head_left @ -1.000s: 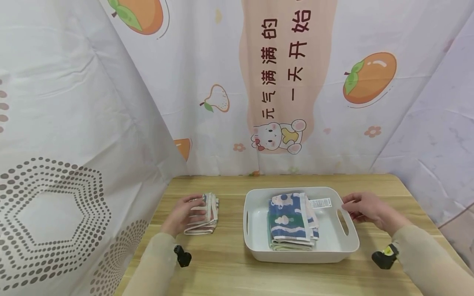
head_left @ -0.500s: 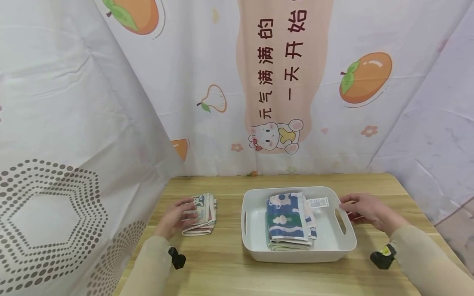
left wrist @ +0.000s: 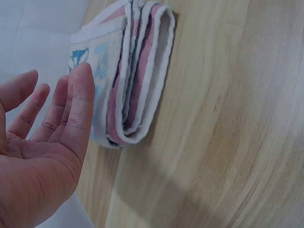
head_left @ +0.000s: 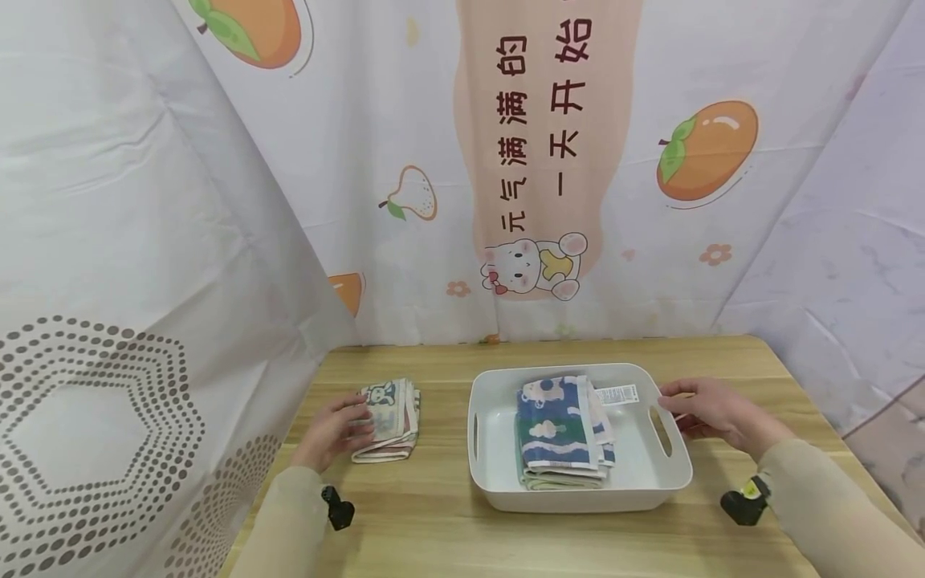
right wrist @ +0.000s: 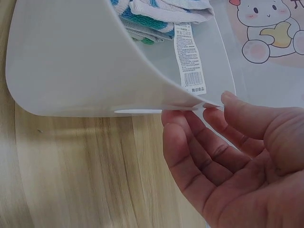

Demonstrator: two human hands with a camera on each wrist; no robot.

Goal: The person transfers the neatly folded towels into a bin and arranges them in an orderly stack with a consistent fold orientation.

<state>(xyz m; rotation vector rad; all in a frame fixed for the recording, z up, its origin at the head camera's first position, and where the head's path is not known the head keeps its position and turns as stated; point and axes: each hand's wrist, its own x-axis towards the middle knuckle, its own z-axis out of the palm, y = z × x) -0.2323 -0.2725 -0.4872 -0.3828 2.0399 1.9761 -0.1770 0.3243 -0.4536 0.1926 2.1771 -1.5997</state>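
My left hand (head_left: 336, 429) is beside a small stack of folded towels (head_left: 390, 421) at the table's left, fingers loosely extended and nothing in them. In the left wrist view, that hand (left wrist: 52, 137) is palm up in front of the towels (left wrist: 135, 80), which have white edging and pink folds; whether the fingertips touch them is unclear. On the right, my right hand (head_left: 715, 409) pinches the rim of a white plastic basket (head_left: 578, 502). The right wrist view has its thumb at the rim and its fingers curled beneath. Inside the basket lie folded blue and green patterned towels (head_left: 556, 425).
A paper label (head_left: 617, 396) lies inside the basket by the towels. Everything stands on a wood-grain table (head_left: 433, 530). Printed curtains (head_left: 405, 265) rise behind the table and at both sides.
My left hand has drawn left, away from the folded towels, uncovering more of their printed top. The right hand keeps its grip on the basket rim. The head view has shifted slightly.
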